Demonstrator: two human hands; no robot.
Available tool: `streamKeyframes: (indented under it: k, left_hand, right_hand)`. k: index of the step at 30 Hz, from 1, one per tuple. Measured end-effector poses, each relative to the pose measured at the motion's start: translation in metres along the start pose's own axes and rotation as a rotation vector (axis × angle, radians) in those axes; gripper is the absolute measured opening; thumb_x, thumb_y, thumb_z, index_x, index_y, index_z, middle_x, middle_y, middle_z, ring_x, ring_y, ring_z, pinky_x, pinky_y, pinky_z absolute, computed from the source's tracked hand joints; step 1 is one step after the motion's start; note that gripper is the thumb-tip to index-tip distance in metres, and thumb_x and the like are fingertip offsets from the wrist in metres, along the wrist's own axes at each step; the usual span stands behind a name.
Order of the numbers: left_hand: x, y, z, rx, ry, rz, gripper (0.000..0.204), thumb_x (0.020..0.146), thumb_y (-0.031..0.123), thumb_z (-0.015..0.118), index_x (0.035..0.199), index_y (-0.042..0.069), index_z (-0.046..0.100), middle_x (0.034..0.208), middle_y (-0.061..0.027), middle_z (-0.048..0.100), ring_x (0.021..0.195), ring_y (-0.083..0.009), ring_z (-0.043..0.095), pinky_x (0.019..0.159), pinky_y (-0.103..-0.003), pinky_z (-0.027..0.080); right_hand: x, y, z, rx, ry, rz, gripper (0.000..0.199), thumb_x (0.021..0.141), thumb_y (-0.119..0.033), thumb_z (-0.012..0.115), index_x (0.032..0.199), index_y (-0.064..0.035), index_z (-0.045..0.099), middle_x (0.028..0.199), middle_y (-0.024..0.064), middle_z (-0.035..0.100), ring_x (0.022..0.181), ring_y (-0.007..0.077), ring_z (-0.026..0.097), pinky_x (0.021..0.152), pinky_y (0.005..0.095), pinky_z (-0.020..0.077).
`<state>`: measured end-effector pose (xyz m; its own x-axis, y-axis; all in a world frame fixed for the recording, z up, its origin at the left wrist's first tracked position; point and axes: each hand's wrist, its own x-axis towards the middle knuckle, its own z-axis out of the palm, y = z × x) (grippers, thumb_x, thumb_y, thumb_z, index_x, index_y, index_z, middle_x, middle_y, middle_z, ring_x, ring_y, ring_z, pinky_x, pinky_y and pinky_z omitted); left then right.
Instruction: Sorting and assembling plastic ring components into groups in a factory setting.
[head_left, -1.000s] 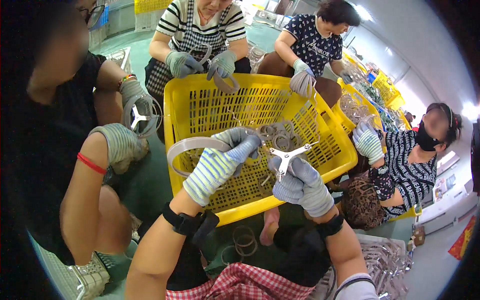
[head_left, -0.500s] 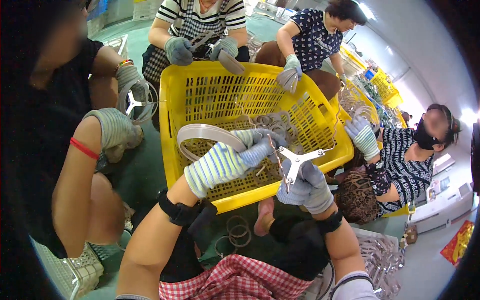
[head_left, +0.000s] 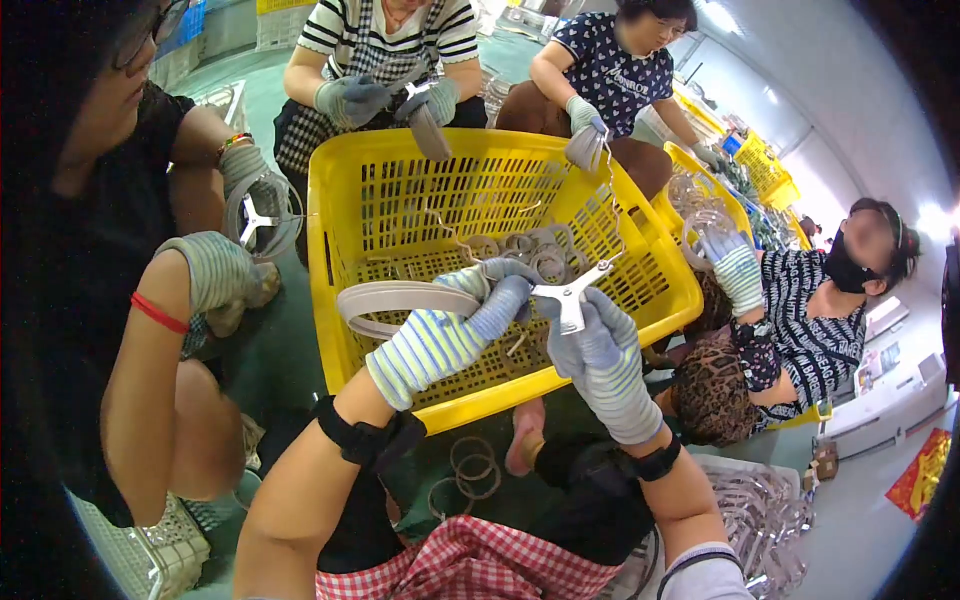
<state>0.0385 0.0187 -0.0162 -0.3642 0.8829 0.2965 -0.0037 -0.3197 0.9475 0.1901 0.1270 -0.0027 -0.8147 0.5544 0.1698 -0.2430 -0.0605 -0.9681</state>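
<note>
Both my hands wear striped gloves and meet over the near side of the yellow basket [head_left: 480, 408]. My left hand [head_left: 440, 335] is closed around a stack of pale grey rings [head_left: 400, 298], which juts out leftward. Its fingertips also pinch the left arm of a white three-armed bracket [head_left: 570, 295]. With closed fingers, my right hand [head_left: 605, 365] grips the bracket by its lower arm. A thin bent wire [head_left: 612, 205] rises from the bracket's right arm. Another copper-coloured wire [head_left: 450, 235] stands above my left fingers; its lower end is hidden.
Loose rings [head_left: 550, 255] lie in the basket. Several co-workers sit around it; a gloved hand at left holds a ring with a bracket [head_left: 262, 218]. On the floor are more rings [head_left: 475, 465], a crate of metal parts [head_left: 750, 520] at lower right and a white crate [head_left: 165, 545] at lower left.
The bracket has turned in my fingers and moved slightly left and down. One wire now points up from its right arm. The ring stack has tilted and dropped a little.
</note>
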Motion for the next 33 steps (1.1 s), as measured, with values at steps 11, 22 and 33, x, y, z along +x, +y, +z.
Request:
streamKeyframes:
  k: [11, 22, 33]
  left_hand:
    - [0.003, 0.013, -0.015, -0.056, -0.101, -0.107, 0.026, 0.095, 0.029, 0.049, 0.1, 0.006, 0.061, 0.07, 0.0032, 0.056, 0.049, -0.0031, 0.042, 0.043, -0.018, 0.031]
    - [0.007, -0.025, -0.014, 0.114, 0.08, 0.07, 0.023, 0.095, 0.023, 0.054, 0.101, 0.003, 0.061, 0.075, -0.0007, 0.06, 0.062, -0.0063, 0.053, 0.057, -0.021, 0.045]
    - [-0.007, -0.012, 0.007, 0.285, -0.029, 0.106, 0.018, 0.094, 0.015, 0.054, 0.103, 0.002, 0.062, 0.08, -0.0039, 0.064, 0.069, -0.0106, 0.058, 0.063, -0.027, 0.048]
  right_hand:
    - [0.009, -0.014, 0.001, 0.565, -0.318, 0.36, 0.035, 0.094, -0.038, 0.053, 0.102, -0.0035, 0.059, 0.05, -0.007, 0.027, 0.039, 0.0058, 0.024, 0.038, 0.0221, 0.024]
    - [0.026, 0.01, -0.011, -0.514, -0.057, -0.108, 0.019, 0.091, -0.011, 0.056, 0.107, -0.0022, 0.055, 0.082, 0.0009, 0.056, 0.071, 0.0097, 0.052, 0.066, 0.0224, 0.0439]
    - [0.006, 0.007, -0.021, -0.439, 0.0, -0.114, 0.025, 0.088, -0.026, 0.064, 0.098, -0.0036, 0.062, 0.077, 0.0017, 0.058, 0.071, 0.0101, 0.053, 0.066, 0.0273, 0.0453]
